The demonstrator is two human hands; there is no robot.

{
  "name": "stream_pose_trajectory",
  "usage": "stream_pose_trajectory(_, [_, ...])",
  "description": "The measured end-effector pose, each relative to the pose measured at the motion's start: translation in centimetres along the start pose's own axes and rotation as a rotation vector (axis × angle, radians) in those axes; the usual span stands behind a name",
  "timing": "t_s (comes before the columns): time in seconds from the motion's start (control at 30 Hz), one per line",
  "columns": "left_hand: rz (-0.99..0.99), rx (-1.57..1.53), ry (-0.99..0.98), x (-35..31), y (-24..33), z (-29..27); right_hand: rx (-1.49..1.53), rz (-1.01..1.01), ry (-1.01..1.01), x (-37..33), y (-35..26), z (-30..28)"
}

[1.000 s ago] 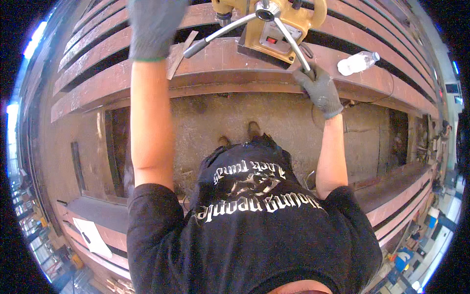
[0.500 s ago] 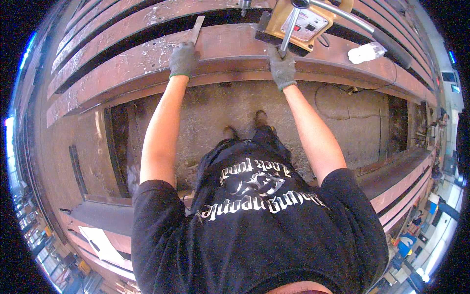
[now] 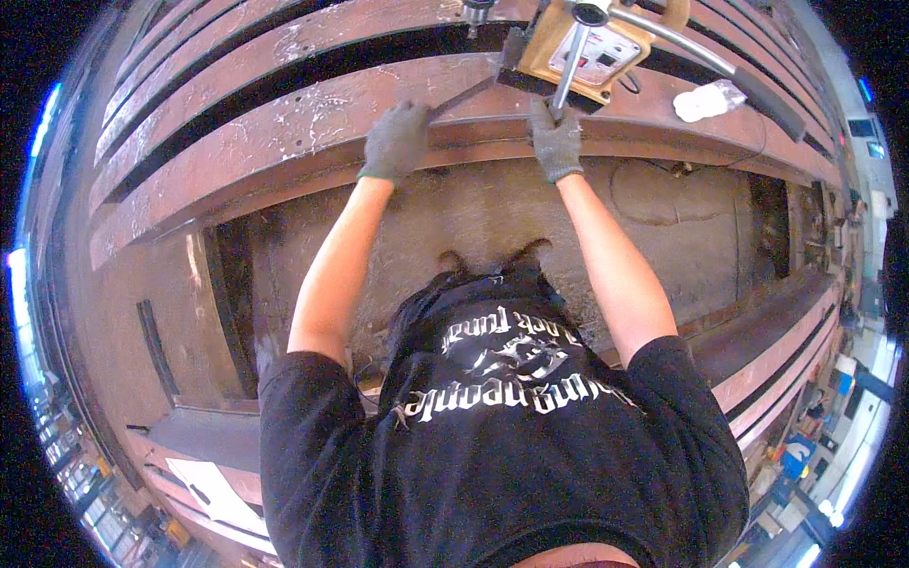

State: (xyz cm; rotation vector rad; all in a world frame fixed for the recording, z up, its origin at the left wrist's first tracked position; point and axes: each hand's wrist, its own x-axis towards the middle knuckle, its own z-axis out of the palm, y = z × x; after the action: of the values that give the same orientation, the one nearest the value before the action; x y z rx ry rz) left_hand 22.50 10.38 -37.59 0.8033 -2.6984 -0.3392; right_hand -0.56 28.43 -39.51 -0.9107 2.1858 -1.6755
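My left hand (image 3: 396, 140), in a grey knit glove, is closed on one end of a thin flat metal strip (image 3: 462, 97). The strip slants up and to the right over the reddish-brown steel beam (image 3: 379, 90), its far tip close to the dark base of a yellow magnetic drill (image 3: 552, 47). My right hand (image 3: 557, 138), gloved alike, has its fingers wrapped round the lower end of a shiny feed lever (image 3: 571, 68) on that drill. The drill's tool end (image 3: 475, 13) shows at the top edge, left of the yellow body.
A crumpled clear plastic bag with something white (image 3: 705, 101) lies on the beam at right. Another drill lever with a black grip (image 3: 769, 102) reaches over it. Dark gaps part the parallel beams. A thin cable (image 3: 663, 166) trails below, and a white sheet (image 3: 216, 490) lies at lower left.
My left hand has moved right, and the strip has swung from pointing up to slanting right toward the drill base. My right hand stays on the lever.
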Motion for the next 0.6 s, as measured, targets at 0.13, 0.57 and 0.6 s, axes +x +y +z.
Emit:
stream_pose_trajectory(0.13, [-0.119, 0.117, 0.0, 3.0, -0.6, 0.0, -0.044, -0.005, 0.0, 0.1, 0.6, -0.4])
stream_pose_trajectory(0.57, [-0.644, 0.137, 0.014, -1.0, -1.4, -2.4, -0.104, 0.014, 0.027, -0.6, -1.9, -1.1])
stream_pose_trajectory(0.6, [-0.608, 0.201, 0.078, -1.5, -1.6, -2.2, -0.112, 0.023, 0.002, -0.4, -2.3, -1.3])
